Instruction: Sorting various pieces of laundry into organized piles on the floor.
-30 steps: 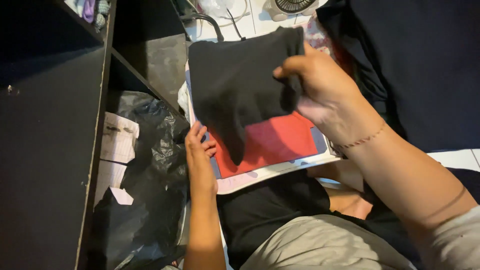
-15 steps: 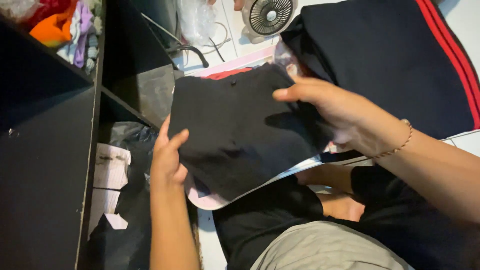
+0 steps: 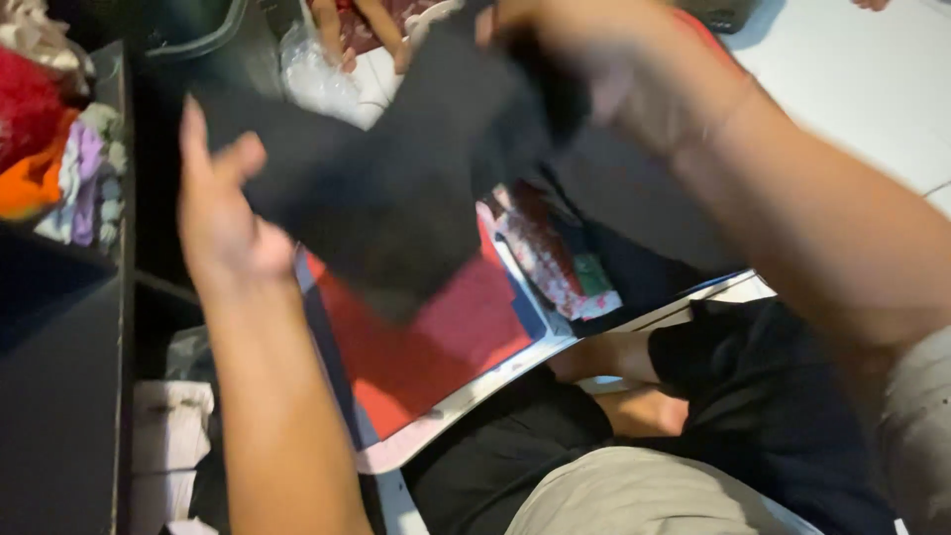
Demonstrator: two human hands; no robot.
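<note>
A folded black cloth [image 3: 396, 188] is lifted above a red board with a pale rim [image 3: 436, 347]. My right hand [image 3: 584, 59], blurred by motion, grips the cloth's upper right edge. My left hand [image 3: 223, 213] is flat against the cloth's left side with fingers spread, thumb up. The cloth hangs tilted between both hands, covering much of the red board.
A dark shelf unit [image 3: 59, 376] stands at the left with coloured clothes [image 3: 59, 168] stacked in it. A patterned fabric piece [image 3: 555, 258] lies right of the board. My legs in dark shorts [image 3: 753, 416] are below. White floor [image 3: 852, 89] shows upper right.
Both hands have raised the black cloth up and to the left, off the red board. The view has tilted, so the fan and striped black garment are out of sight.
</note>
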